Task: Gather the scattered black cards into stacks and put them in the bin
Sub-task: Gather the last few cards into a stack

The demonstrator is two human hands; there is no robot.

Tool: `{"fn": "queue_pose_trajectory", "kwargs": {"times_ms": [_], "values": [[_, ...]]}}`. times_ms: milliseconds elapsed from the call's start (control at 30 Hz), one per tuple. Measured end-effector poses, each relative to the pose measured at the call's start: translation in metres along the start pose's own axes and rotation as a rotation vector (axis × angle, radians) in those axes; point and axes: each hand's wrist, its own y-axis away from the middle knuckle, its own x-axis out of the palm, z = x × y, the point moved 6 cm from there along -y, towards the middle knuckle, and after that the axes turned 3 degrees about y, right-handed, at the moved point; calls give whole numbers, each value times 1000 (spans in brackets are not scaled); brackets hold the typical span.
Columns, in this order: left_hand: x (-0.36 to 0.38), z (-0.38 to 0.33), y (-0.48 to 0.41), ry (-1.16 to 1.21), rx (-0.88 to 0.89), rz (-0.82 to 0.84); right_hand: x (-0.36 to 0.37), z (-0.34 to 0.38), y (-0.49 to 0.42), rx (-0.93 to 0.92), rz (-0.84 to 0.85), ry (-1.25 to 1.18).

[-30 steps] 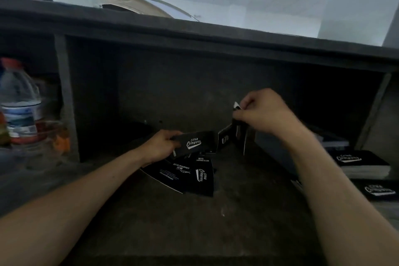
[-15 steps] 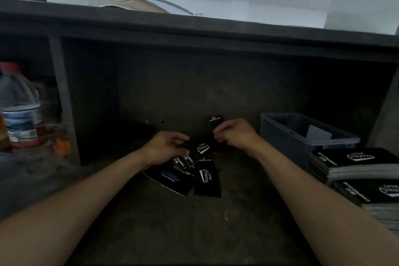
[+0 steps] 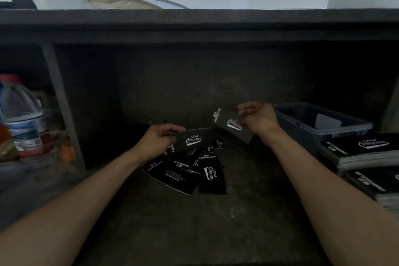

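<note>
The left hand (image 3: 158, 139) is gripping a collected stack (image 3: 192, 139); the right hand (image 3: 258, 117) is pinching one card (image 3: 234, 128). Scattered cards (image 3: 190, 171) are lying on the tabletop (image 3: 194, 229). The bin (image 3: 319, 126) is awaiting them; gathering appears unfinished.

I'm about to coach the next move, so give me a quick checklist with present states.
1. Left hand grips a card stack: ok.
2. Right hand holds cards: ok, though blurred.
3. Bin open and near the right hand: ok.
4. Loose cards all gathered: not ok, several lie fanned on the shelf.
5. Held edges squared: cannot tell.
</note>
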Motion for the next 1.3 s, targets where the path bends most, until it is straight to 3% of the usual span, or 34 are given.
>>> {"fn": "queue_pose_trajectory", "kwargs": {"times_ms": [100, 167, 300, 367, 467, 533, 767, 933, 1133, 1300], "values": [[-3, 0, 0, 62, -30, 20, 32, 23, 25, -111, 355, -53], [0, -2, 3, 49, -27, 85, 60, 19, 38, -156, 453, 61], [2, -7, 4, -121, 116, 64, 75, 23, 33, -250, 222, 249], [-7, -6, 3, -109, 98, 1, 64, 27, 31, -178, 135, 528], [-16, 1, -1, -36, -23, -50, 72, 9, 53, 55, 458, 1038], [-16, 5, -2, -27, -53, -51, 80, 3, 71, 64, 630, 1201], [-14, 7, -4, -53, -52, -39, 60, 10, 58, 29, 554, 909], [-10, 5, -2, -2, -44, -55, 48, 5, 56, 97, 579, 1079], [-13, 6, -3, -41, -36, -67, 26, -1, 50, 245, 477, 1137], [-8, 11, -2, -103, -38, 12, 27, 1, 48, 189, 533, 1002]]}}
